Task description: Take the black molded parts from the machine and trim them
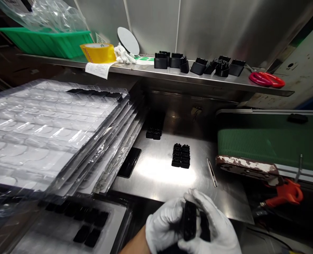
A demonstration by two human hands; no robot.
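Observation:
My left hand (pixel 163 225) and my right hand (pixel 211 225), both in white gloves, grip a black plastic part (pixel 190 220) between them at the bottom of the view. Another dark piece (pixel 205 226) sits against my right palm, partly hidden by the fingers. Ahead of my hands on the steel table (pixel 156 169) lies a block of black moulded parts (pixel 181 156), with a smaller group (pixel 153 133) beyond it. A slim metal strip (pixel 211 172) lies to the right.
Stacked clear blister trays (pixel 40 134) fill the left. A tray with black parts (pixel 66 225) lies below them. A steel shelf (pixel 156 67) holds black parts, yellow tape (pixel 98 53) and red-handled scissors (pixel 266 79). A green conveyor belt (pixel 264 141) runs at right.

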